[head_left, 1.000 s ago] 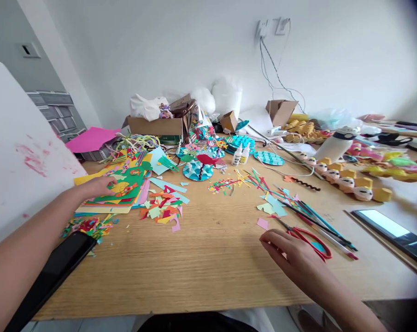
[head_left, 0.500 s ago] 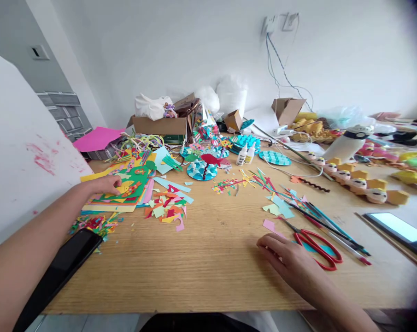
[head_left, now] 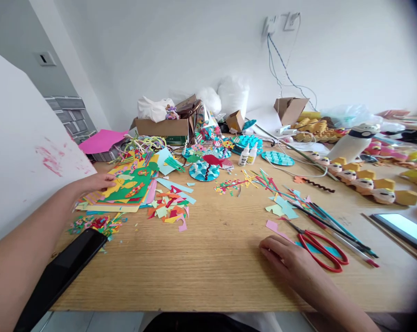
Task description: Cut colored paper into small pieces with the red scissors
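Note:
My left hand (head_left: 99, 181) reaches over a stack of coloured paper, its fingers drawn together beside a yellow paper fish (head_left: 115, 188). Whether the fingertips grip the fish's edge is hidden. That fish and other paper fish lie on a green sheet (head_left: 144, 184) on top of the stack. My right hand (head_left: 284, 253) rests on the wooden table with fingers curled together and nothing visible in them. Just right of it lie red-handled scissors (head_left: 324, 249), their blades pointing away to the left. A pink paper scrap (head_left: 276, 228) lies beyond its fingers.
Paper scraps (head_left: 170, 207) lie beside the stack. A black phone (head_left: 77, 253) is under my left forearm. Further back stand a red fish on a blue wavy base (head_left: 204, 171) and two glue bottles (head_left: 244, 156). Brushes (head_left: 343, 230) and egg-carton figures (head_left: 363, 184) are at right.
My left hand has drawn back slightly left, uncovering the yellow fish by its fingertips. My right hand stays on the table. The whole view has shifted a little.

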Tool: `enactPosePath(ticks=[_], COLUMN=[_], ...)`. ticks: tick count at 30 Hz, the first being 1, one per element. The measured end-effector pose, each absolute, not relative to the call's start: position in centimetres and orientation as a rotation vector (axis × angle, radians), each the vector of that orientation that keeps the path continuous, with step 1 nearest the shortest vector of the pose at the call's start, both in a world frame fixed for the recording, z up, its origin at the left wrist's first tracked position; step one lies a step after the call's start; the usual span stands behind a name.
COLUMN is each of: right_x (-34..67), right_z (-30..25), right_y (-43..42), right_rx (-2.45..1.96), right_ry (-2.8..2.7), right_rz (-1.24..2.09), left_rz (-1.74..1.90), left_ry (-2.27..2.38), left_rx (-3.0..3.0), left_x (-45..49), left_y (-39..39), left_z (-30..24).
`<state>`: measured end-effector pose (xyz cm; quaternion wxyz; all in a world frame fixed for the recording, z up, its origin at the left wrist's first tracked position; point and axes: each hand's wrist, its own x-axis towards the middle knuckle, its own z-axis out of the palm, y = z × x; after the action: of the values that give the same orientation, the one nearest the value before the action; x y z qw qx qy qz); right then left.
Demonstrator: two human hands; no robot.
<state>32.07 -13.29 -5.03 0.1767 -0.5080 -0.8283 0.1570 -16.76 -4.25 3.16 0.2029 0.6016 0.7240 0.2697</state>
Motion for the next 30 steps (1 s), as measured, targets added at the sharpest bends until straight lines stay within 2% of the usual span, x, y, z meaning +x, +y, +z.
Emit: enactPosePath(ticks=[8,11,15,18,24,30], right_x=[29.5,27.0,23.9,22.8,23.6,23.6], right_z=[-2.7,-1.9,-2.0,-2.5,-2.8,-2.9], right_y=[-13.5,-13.4,-13.4,-13.5,-13.0,-11.8], right_rx=[-1.361,-1.319,-1.053,-1.003,-1.127,-1.217], right_ry=[-2.168,-1.945,-1.701,-1.557,-1.472,-1.597], right_rz=[0.631,0.889,1.293,1.477,1.505,1.392], left_rz=[0.867,0.889,0.921,0.945,0.933,0.873], left_ry=[1.546,1.402,1.032,0.971,0.954,0.980], left_rx=[1.459,1.447,1.382,1.292,1.134,1.015], left_x=[-12.1,-6.2,2.2,5.4,5.8,5.9], left_y=[-5.6,-6.7,-9.1,-10.3,-11.0,-11.2], left_z=[5.9,5.1,3.2,1.4,-1.1,-1.9])
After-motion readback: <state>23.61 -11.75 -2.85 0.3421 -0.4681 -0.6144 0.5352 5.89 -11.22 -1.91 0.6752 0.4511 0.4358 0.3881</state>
